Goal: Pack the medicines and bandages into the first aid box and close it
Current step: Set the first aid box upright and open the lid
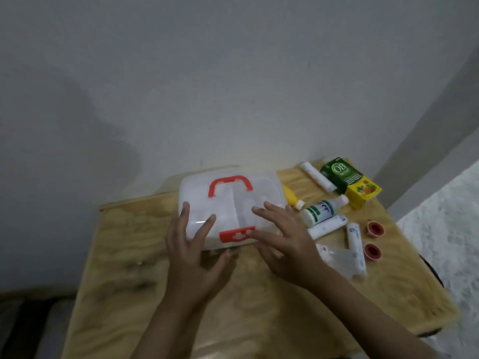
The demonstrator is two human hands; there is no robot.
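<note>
Translucent first aid box [230,203] sits shut; left hand [191,252] and right hand [282,242], grip spread empty, rest at its front edge.

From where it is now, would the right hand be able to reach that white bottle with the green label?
Probably yes. The right hand rests on the box, and the white bottle lies just beside it on the table, with nothing between them.
</note>
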